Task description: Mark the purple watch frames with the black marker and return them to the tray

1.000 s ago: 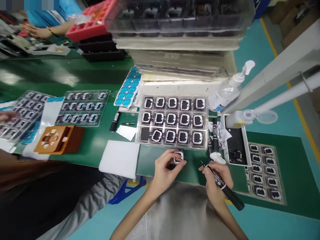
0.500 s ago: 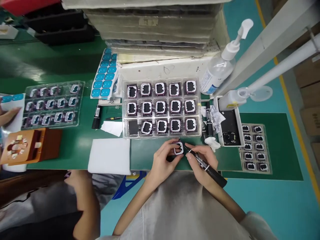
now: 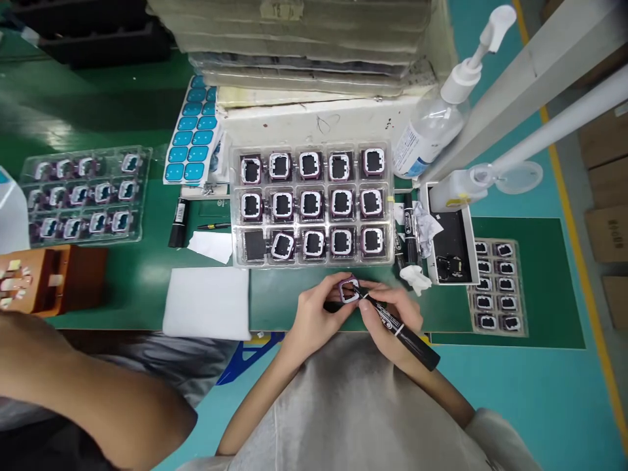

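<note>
Between the fingers of my left hand (image 3: 318,313) is a small square watch-case-like frame (image 3: 348,290), purple at the side with a white rim. My right hand (image 3: 390,318) grips a black marker pen (image 3: 405,337) like a pencil, its tip at the frame's opening. Whether the tip touches the frame I cannot tell. Just beyond my hands lies a clear plastic tray (image 3: 314,261) with rows of similar frames. Its front left pocket (image 3: 254,246) holds no frame.
A folded white foam sheet (image 3: 206,303) lies left of my hands. Right of the tray are more markers (image 3: 409,226), crumpled tissue (image 3: 417,279), a white box (image 3: 451,248) and a pump bottle (image 3: 434,131). A co-worker's arm (image 3: 93,392) reaches in beside an orange-brown fixture (image 3: 73,281).
The marker's tip has moved left, from beside the frame to its opening. The frame has turned in my left fingers. The co-worker's arm has swung forward; the whole view has shifted slightly.
</note>
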The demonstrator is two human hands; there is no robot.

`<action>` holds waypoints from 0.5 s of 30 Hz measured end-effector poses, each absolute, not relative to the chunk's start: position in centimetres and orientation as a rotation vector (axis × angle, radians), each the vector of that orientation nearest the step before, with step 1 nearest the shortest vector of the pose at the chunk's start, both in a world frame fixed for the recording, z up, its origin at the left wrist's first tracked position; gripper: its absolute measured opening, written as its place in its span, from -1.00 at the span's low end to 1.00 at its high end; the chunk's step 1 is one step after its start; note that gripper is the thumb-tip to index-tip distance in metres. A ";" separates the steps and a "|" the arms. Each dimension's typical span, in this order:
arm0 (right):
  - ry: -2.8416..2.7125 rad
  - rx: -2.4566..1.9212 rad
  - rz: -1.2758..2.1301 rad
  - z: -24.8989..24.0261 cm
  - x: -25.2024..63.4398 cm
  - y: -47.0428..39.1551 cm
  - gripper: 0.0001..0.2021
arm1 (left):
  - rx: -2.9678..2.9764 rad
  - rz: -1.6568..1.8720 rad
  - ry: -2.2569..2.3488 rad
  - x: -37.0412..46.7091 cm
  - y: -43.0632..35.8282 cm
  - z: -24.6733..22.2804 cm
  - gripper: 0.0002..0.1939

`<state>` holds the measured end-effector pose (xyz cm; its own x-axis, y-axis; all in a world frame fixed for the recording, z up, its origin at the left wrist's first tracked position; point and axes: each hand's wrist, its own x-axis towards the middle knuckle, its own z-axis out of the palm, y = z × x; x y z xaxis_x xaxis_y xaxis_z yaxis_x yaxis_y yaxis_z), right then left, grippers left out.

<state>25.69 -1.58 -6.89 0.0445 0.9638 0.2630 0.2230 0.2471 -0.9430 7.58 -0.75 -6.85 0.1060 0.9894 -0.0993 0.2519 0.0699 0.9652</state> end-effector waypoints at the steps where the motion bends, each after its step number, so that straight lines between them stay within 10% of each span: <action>1: -1.445 -1.200 0.819 -6.6 25.6 -1.4 -0.88 | 1.374 0.928 1.342 7.6 -0.8 -6.9 -0.59; 15: -1.564 -1.078 0.601 -6.2 24.8 0.3 -0.79 | 1.415 0.944 1.402 7.7 -1.1 -7.1 -0.60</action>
